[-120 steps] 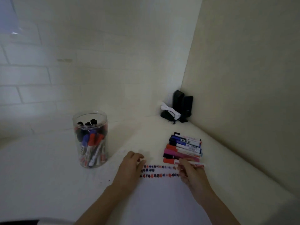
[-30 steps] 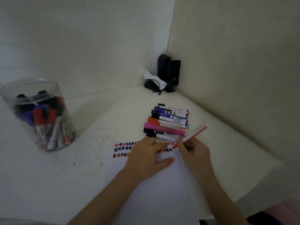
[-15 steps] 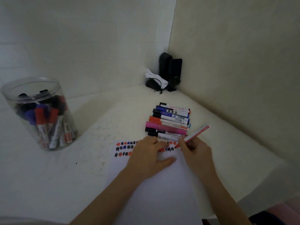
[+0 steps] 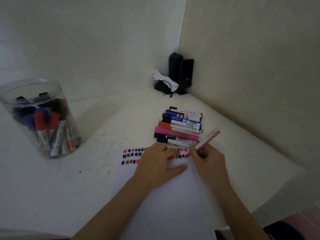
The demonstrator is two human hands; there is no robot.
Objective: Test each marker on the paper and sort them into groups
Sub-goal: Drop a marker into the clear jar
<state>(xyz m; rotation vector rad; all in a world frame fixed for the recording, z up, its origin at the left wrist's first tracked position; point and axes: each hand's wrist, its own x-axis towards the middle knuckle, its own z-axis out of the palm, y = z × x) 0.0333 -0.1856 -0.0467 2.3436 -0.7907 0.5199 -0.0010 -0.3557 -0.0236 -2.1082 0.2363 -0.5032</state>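
Head view: L hand [image 4: 160, 162] lies flat, fingers spread, pinning the paper [image 4: 166, 205] so it won't slide. R hand [image 4: 207, 157] pinches a red marker [image 4: 207, 140] pen-style, tip on the paper by the test marks [image 4: 132, 155]. Tested markers [image 4: 180, 126] lie grouped just beyond; untested wait in jar [image 4: 43, 118] w/ caps up.
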